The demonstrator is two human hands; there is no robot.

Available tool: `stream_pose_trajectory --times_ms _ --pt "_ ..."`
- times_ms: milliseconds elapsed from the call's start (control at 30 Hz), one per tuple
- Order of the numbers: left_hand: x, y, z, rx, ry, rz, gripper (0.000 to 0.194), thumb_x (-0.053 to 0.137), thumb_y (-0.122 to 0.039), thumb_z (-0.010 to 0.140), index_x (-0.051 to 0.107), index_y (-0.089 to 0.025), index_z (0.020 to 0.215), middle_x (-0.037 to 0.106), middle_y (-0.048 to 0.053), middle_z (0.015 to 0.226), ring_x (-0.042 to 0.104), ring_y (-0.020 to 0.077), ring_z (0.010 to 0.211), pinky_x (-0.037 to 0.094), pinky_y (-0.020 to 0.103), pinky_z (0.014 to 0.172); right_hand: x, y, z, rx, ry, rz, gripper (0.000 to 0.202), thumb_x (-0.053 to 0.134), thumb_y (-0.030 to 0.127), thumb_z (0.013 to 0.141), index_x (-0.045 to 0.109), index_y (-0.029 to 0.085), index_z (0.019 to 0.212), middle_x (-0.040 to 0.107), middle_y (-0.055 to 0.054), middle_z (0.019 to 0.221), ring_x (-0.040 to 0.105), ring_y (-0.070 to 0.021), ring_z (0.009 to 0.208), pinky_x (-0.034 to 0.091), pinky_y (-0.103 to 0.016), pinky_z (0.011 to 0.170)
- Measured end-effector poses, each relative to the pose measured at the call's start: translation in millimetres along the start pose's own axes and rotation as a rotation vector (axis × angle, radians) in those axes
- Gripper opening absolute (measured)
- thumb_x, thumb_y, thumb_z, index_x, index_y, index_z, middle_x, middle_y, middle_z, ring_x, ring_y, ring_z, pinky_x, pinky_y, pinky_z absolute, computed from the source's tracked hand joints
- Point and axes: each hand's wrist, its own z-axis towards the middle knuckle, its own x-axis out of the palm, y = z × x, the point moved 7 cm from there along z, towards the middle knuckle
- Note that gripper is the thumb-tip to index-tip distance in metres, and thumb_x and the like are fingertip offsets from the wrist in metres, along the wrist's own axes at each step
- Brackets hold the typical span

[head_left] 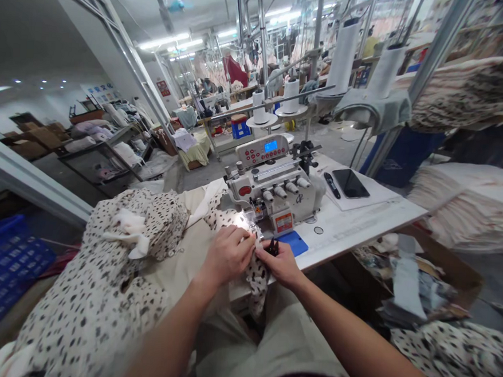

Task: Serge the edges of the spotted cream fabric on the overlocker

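Observation:
My left hand point(228, 252) pinches a strip of white fabric with dark spots point(257, 281) close to the needle area of a white overlock sewing machine point(279, 193). Right beside it, my right hand point(281, 262) has thumb and fingers closed on the same spotted fabric. Small black thread snips point(274, 247) sit in my right hand, their tips pointing up. From the machine's lit foot the cloth runs down between my hands and hangs over the table's front edge. A large heap of spotted fabric point(137, 226) lies to the left of my left hand.
A smartphone point(350, 183) and a dark pen-like tool point(331, 185) lie on the white table point(339, 229). Thread cones point(343, 57) stand behind the machine. At right are a cardboard box of scraps point(452, 271) and stacked fabric point(470, 198). A blue crate point(4, 274) is at left.

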Motion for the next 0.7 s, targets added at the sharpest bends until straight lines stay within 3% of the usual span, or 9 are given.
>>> stream_pose_trajectory --times_ms 167,700 --pt "-1.3 -3 0 0.001 0.005 0.016 0.019 0.055 -0.024 0.093 0.066 -0.021 0.108 0.066 0.008 0.093 0.055 0.0242 0.098 0.042 0.042 0.087 1 5 0 -0.023 0.005 -0.021 0.029 0.078 0.044 0.076 0.07 0.016 0.078 0.062 0.002 0.067 0.052 -0.0122 0.061 0.044 -0.025 0.061" --pt "-2.0 1 1 -0.062 -0.059 -0.056 0.014 0.056 -0.025 0.093 0.068 -0.021 0.1 0.067 0.007 0.095 0.057 0.0225 0.095 0.045 0.041 0.085 5 11 -1 -0.025 0.071 -0.049 0.032 0.079 0.046 0.074 0.072 0.016 0.085 0.067 -0.001 0.074 0.057 -0.0151 0.066 0.048 -0.029 0.068"
